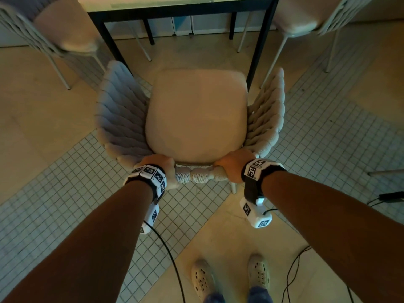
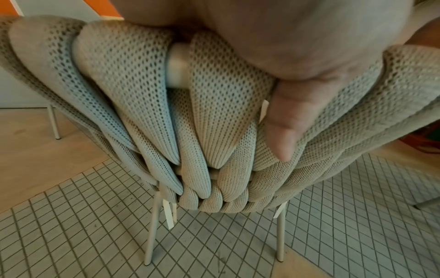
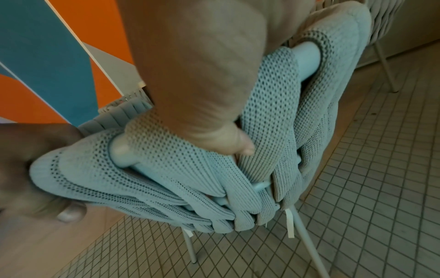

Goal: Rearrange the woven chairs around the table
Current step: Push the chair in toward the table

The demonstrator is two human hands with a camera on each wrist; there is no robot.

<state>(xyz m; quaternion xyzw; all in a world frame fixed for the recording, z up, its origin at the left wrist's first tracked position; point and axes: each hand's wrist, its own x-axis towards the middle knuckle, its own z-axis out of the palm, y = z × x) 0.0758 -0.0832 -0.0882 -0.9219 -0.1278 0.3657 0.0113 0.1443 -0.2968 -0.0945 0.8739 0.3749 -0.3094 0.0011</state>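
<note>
A woven chair with a beige seat cushion faces the table in front of me. My left hand grips the top rail of its backrest on the left, and my right hand grips the same rail on the right. In the left wrist view my thumb lies down the back of the woven straps. In the right wrist view my right hand curls over the rail, thumb on the straps. Two more woven chairs stand at the table's left and right.
The table's black legs stand close ahead of the chair's arms. Cables trail over the tiled floor at the right, beside my feet. A further chair leg pokes in at the right edge.
</note>
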